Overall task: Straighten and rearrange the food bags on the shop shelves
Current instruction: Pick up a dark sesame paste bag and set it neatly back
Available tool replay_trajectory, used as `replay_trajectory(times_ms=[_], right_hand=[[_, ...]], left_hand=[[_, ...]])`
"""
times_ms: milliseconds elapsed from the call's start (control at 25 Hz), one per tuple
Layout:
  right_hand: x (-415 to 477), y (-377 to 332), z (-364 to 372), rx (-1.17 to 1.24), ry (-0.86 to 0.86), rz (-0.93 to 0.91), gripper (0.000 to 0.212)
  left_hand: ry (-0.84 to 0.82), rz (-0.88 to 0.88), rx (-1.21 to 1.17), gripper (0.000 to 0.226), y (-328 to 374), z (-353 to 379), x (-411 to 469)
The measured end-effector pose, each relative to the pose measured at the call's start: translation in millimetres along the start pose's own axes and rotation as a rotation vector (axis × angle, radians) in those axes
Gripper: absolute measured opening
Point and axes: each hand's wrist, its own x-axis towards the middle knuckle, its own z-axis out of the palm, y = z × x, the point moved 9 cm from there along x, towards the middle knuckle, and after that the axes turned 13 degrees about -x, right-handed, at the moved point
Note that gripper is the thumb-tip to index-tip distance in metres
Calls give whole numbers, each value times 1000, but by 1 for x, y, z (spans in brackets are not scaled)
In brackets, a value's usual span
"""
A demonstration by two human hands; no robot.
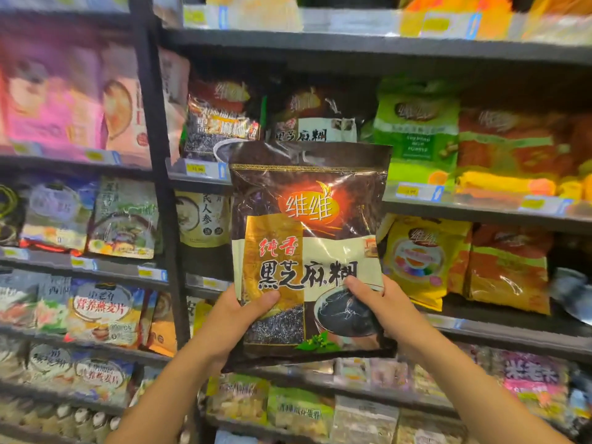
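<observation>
A large dark brown bag of black sesame paste (307, 238) with gold and cream panels is held upright in front of the shelves, off any shelf. My left hand (237, 318) grips its lower left corner, thumb across the front. Gripping the lower right corner is my right hand (381, 302), thumb on the printed bowl. Behind the bag's top edge, two matching dark sesame bags (221, 123) (314, 120) stand on the upper middle shelf (198, 177).
Green bags (416, 129) and orange-red bags (512, 145) fill the same shelf to the right. Yellow bags (423, 257) and orange bags (509, 267) stand one shelf lower. A black upright post (157, 161) divides off the left bay, packed with pink and blue bags.
</observation>
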Motion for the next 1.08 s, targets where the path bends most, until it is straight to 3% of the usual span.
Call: replay_trajectory(times_ms=[120, 280, 440, 560, 680, 840, 1080], right_hand=[[33, -34, -20, 33, 12, -60, 38], [79, -73, -48, 38, 38, -65, 33], [133, -114, -72, 42, -53, -63, 49], [172, -136, -83, 111, -158, -113, 46], [211, -145, -95, 93, -182, -163, 56], [259, -136, -105, 81, -200, -150, 41], [314, -133, -109, 50, -223, -163, 35]], left_hand=[[-37, 45, 47, 67, 47, 18, 38], [-87, 54, 117, 55, 103, 43, 85], [-95, 93, 156, 34, 159, 64, 133], [-73, 103, 163, 13, 190, 69, 170], [-33, 84, 236, 33, 205, 68, 203], [-43, 18, 294, 43, 201, 64, 251], [-51, 74, 390, 29, 210, 59, 312]])
